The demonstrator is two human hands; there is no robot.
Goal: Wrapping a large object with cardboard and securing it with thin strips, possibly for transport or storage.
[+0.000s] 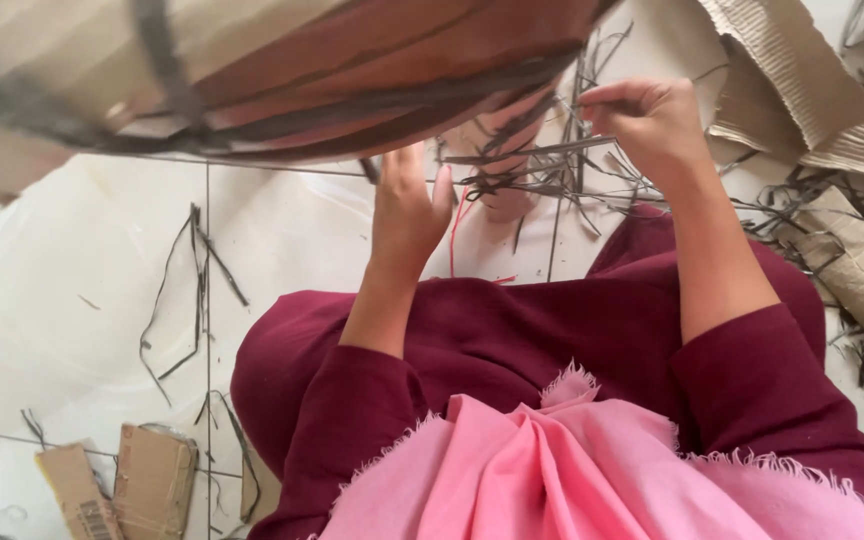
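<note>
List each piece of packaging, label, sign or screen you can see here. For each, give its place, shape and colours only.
Cardboard scraps: floor, lower left; flat, brown, one bears a small printed label.
Corrugated sheets: upper right; torn, ridged, beige.
Rolled cardboard: right edge; crumpled tube, tan.
No signs or screens.

Brown cardboard scraps (117, 485) lower left (flattened), corrugated cardboard pieces (802, 90) upper right

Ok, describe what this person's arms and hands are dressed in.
Both arms wear long maroon sleeves, pushed up short of the wrists. The left hand and right hand are bare: no gloves, rings or bracelets visible. A pink scarf with frayed edges hangs between the arms.
</note>
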